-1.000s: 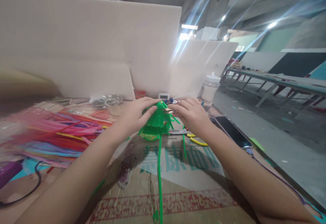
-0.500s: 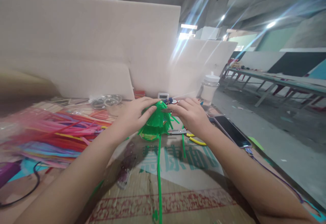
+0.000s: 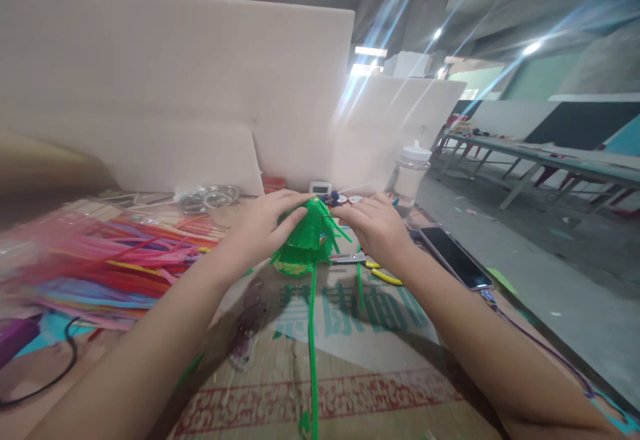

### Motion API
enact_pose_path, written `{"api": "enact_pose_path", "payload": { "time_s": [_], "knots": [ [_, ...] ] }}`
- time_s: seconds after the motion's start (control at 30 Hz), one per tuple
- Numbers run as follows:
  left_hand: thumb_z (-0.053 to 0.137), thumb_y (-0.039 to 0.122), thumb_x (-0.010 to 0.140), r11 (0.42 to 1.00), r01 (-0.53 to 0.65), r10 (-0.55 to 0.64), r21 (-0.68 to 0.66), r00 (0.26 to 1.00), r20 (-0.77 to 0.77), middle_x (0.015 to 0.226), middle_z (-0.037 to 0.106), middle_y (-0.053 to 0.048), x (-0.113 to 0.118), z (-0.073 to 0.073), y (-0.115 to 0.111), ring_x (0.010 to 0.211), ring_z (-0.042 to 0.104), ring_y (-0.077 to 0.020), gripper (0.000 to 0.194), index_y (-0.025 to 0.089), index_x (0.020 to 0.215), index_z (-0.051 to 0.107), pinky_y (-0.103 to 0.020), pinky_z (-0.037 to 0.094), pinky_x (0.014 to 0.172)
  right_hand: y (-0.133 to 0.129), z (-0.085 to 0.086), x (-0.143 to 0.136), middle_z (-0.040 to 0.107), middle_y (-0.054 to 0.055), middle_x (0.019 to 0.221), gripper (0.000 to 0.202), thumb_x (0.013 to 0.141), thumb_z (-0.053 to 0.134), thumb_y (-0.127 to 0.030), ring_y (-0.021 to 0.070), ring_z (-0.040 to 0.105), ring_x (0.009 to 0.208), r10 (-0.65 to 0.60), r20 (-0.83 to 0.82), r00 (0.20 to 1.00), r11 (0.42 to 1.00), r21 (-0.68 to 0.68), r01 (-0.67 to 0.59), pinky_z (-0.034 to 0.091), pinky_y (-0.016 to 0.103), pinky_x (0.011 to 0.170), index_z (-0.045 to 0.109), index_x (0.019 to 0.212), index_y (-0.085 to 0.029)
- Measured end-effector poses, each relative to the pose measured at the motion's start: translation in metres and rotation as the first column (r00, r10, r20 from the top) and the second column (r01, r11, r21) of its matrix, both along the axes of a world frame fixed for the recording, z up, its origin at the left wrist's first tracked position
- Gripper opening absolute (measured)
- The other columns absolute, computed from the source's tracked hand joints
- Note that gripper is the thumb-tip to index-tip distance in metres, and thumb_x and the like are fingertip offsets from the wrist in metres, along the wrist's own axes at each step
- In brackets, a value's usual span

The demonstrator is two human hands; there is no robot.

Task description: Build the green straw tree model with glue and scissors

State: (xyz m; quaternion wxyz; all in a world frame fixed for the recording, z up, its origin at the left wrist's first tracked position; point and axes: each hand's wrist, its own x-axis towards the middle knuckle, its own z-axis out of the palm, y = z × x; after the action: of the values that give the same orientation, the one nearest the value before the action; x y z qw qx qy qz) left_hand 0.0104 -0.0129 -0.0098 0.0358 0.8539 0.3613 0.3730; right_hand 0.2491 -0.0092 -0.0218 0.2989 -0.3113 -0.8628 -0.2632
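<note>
A green pipe-cleaner cone (image 3: 306,233), layered like a small tree, stands in the middle of the table. My left hand (image 3: 273,221) is closed around its upper left side, thumb on the front and fingers over the top. At the cone's right side, my right hand (image 3: 376,223) has its thumb and fingertips pressed together by the loose green ends; whatever they pinch is too small to make out. From the cone's base a long green pipe cleaner (image 3: 313,340) runs toward me. Yellow-handled pliers (image 3: 385,277) lie just beneath my right hand.
Many coloured pipe cleaners (image 3: 135,260) are heaped at the left. A phone (image 3: 456,258) with a cable lies at the right edge, and a clear lidded bottle (image 3: 411,177) stands behind it. White boards (image 3: 175,87) rise at the back, with a small digital timer (image 3: 320,189) before them.
My right hand has shifted slightly, its fingertips drawing a little away from the cone's face. My left hand stays in place on the cone.
</note>
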Motion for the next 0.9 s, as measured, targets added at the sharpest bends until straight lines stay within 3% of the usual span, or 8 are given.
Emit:
{"api": "enact_pose_path", "payload": {
  "time_s": [0.17, 0.33, 0.5, 0.63, 0.73, 0.83, 0.9],
  "knots": [
    [0.041, 0.037, 0.099, 1.000, 0.001, -0.001, -0.005, 1.000, 0.023, 0.126, 0.066, -0.005, -0.002, -0.001, 0.001, 0.115, 0.060, -0.0211, 0.037, 0.023, 0.127, 0.061, -0.039, 0.046, 0.101, -0.001, 0.007, 0.001, 0.069, 0.009, 0.098, 0.028, 0.101, 0.040, -0.025, 0.0223, 0.057, 0.093, 0.017, -0.089, 0.996, 0.998, -0.052, -0.021, 0.036, 0.035, 0.080, 0.060, 0.119, -0.019],
    [0.041, 0.037, 0.100, 1.000, -0.012, 0.012, -0.014, 0.999, 0.035, 0.127, 0.066, -0.006, -0.004, -0.003, 0.004, 0.116, 0.060, -0.0204, 0.037, 0.022, 0.127, 0.060, -0.038, 0.046, 0.101, 0.005, 0.007, 0.007, 0.063, 0.010, 0.094, 0.028, 0.099, 0.043, -0.026, 0.0241, 0.056, 0.087, -0.038, -0.168, 0.985, 0.995, -0.100, 0.021, 0.042, 0.035, 0.078, 0.059, 0.120, -0.017],
    [0.042, 0.042, 0.099, 0.999, -0.044, 0.045, -0.029, 0.999, 0.023, 0.127, 0.065, -0.006, -0.006, -0.005, 0.006, 0.117, 0.059, -0.0214, 0.040, 0.020, 0.128, 0.059, -0.038, 0.046, 0.102, 0.005, 0.005, 0.003, 0.066, 0.011, 0.100, 0.025, 0.098, 0.044, -0.024, 0.0248, 0.058, 0.094, 0.015, -0.149, 0.989, 0.996, -0.089, -0.028, 0.045, 0.038, 0.083, 0.060, 0.118, -0.020],
    [0.047, 0.049, 0.095, 0.992, -0.122, 0.123, -0.044, 0.992, 0.030, 0.127, 0.065, -0.007, -0.007, -0.006, 0.007, 0.116, 0.060, -0.0238, 0.046, 0.020, 0.128, 0.059, -0.040, 0.045, 0.102, 0.014, 0.003, 0.010, 0.066, 0.012, 0.100, 0.027, 0.097, 0.045, -0.024, 0.0258, 0.060, 0.095, -0.059, -0.204, 0.977, 0.988, -0.149, 0.029, 0.047, 0.040, 0.085, 0.059, 0.120, -0.018],
    [0.049, 0.051, 0.092, 0.983, -0.173, 0.176, -0.062, 0.982, 0.060, 0.128, 0.064, -0.009, -0.005, -0.008, 0.008, 0.117, 0.059, -0.0254, 0.050, 0.018, 0.129, 0.057, -0.042, 0.045, 0.103, 0.035, -0.013, 0.027, 0.065, 0.014, 0.114, 0.034, 0.097, 0.044, -0.020, 0.0262, 0.060, 0.108, -0.128, -0.240, 0.962, 0.960, -0.275, 0.058, 0.047, 0.043, 0.091, 0.054, 0.129, -0.018],
    [0.052, 0.050, 0.091, 0.978, -0.199, 0.206, -0.068, 0.973, 0.101, 0.128, 0.063, -0.009, -0.002, -0.010, 0.007, 0.118, 0.058, -0.0253, 0.051, 0.017, 0.130, 0.056, -0.041, 0.044, 0.104, 0.061, -0.042, 0.043, 0.064, 0.017, 0.122, 0.042, 0.092, 0.047, -0.013, 0.0256, 0.060, 0.113, -0.154, -0.132, 0.979, 0.886, -0.458, 0.077, 0.048, 0.042, 0.093, 0.051, 0.134, -0.015],
    [0.053, 0.048, 0.091, 0.976, -0.202, 0.211, -0.081, 0.970, 0.124, 0.127, 0.064, -0.008, -0.001, -0.011, 0.007, 0.118, 0.058, -0.0246, 0.049, 0.018, 0.129, 0.057, -0.040, 0.043, 0.105, 0.074, -0.058, 0.048, 0.063, 0.018, 0.126, 0.047, 0.087, 0.051, -0.008, 0.0256, 0.060, 0.115, -0.121, -0.099, 0.988, 0.859, -0.510, 0.054, 0.048, 0.042, 0.094, 0.053, 0.134, -0.014]
  ]
}}
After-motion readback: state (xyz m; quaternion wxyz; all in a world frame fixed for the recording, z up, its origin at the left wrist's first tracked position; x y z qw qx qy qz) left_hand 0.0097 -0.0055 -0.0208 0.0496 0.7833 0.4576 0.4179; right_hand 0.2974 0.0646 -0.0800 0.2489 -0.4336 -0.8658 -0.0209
